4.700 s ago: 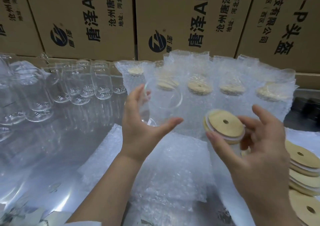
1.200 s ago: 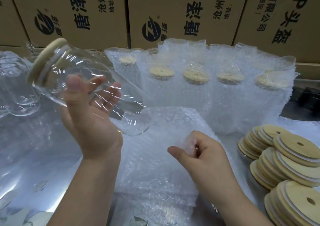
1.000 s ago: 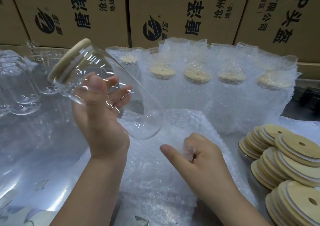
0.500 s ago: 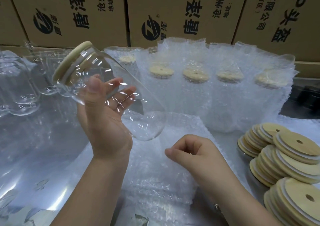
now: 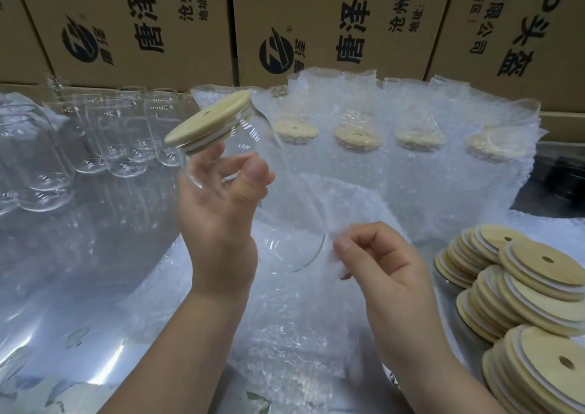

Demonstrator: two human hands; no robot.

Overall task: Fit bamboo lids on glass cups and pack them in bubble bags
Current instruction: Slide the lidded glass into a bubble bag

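Holding the cup (image 5: 289,233) in the air above the table (image 5: 79,287), the left hand (image 5: 218,220) grasps it near the neck, thumb across the near side of the glass, fingers curled round the far side and seen through it. Lid (image 5: 207,118) is seated on the mouth, its small hole facing up. Long axis of cup runs on a diagonal: lid end high, to the left and away from the person; base low, to the right and nearer. Base points toward the right hand (image 5: 386,268). Right hand is clenched in a pinch, thumb and forefinger nipping the edge of a bag (image 5: 300,318), just beside the base of the cup. Whether the base is past the bag's mouth: cannot tell, film too clear. Rest of that bag lies flat on the table beneath both forearms. Behind, a row of packed cups (image 5: 357,138) stands in bubble wrap, lids showing through. Empty cups (image 5: 126,141) stand at back left. Loose lids (image 5: 522,287) are heaped at right. Printed boxes (image 5: 126,27) form the back wall.
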